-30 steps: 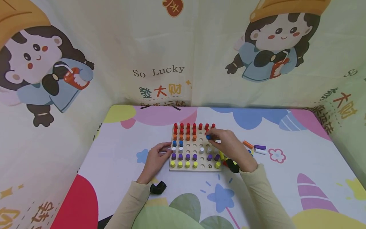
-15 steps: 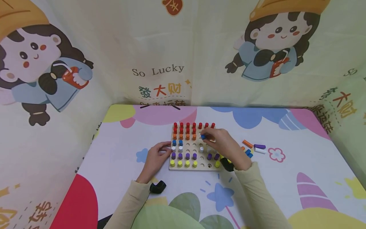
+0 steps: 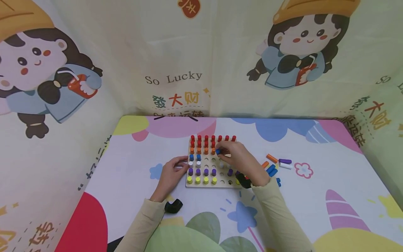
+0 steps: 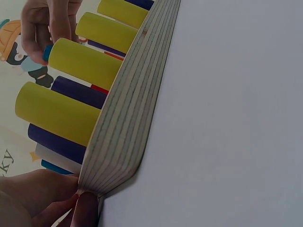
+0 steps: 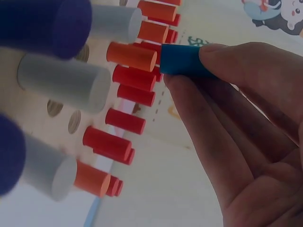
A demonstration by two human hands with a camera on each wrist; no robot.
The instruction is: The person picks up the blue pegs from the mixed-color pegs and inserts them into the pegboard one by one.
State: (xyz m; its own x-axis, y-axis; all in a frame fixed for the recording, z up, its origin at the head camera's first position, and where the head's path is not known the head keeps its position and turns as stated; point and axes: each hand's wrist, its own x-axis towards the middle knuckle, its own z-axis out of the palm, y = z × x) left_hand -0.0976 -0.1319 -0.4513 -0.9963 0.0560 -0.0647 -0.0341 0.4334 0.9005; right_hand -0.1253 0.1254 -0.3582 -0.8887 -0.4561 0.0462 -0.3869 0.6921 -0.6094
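Observation:
A wooden pegboard (image 3: 201,186) lies on the table, with rows of red, orange, blue, white, purple and yellow pegs standing in it. My right hand (image 3: 240,159) is above its right half and pinches a blue peg (image 5: 182,60) between thumb and fingers. In the right wrist view that peg is clear of the holes, close to the tip of an orange peg (image 5: 130,56). At the board's left side, my left hand (image 3: 171,176) holds the edge; the left wrist view has its thumb and fingers at the board's corner. Some holes lie hidden under my right hand.
Right of the board lie loose pegs: an orange peg (image 3: 272,158), a purple peg (image 3: 284,161), a white peg (image 3: 285,166) and several blue pegs (image 3: 272,172). A printed cloth (image 3: 214,70) hangs behind the table. Black wrist devices (image 3: 174,206) sit at both cuffs.
My right hand has moved left over the board with the blue peg, uncovering more loose pegs on the right. The left hand stays at the board's edge.

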